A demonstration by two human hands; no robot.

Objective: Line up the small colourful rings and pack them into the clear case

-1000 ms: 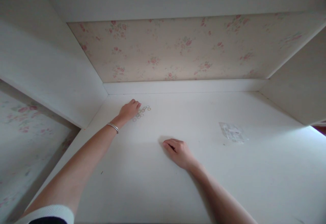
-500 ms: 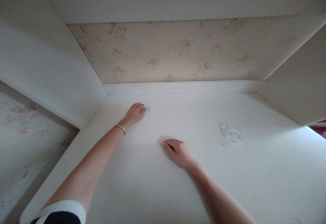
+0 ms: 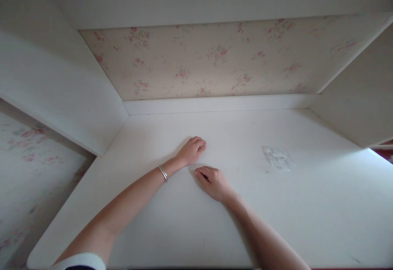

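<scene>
My left hand (image 3: 192, 151), with a silver bracelet (image 3: 163, 173) at its wrist, is closed just above the white desktop (image 3: 159, 221). The two small ring-like pieces seen at its fingertips earlier do not show on the desk now; the closed fingers hide what they hold. Close by, lower and to the right, my right hand (image 3: 211, 182) rests on the desktop. Its fingers are curled together with the thumb against them, and anything inside is hidden.
A clear plastic bag (image 3: 278, 158) lies flat on the desktop to the right, with a tiny dark speck near it. White panels stand at the left (image 3: 61, 65) and right. Floral wallpaper (image 3: 199, 61) covers the wall behind.
My left hand has moved right and nearer to me, beside my right hand. The small ring-like pieces have gone from their spot on the desk. My right hand has stayed in place.
</scene>
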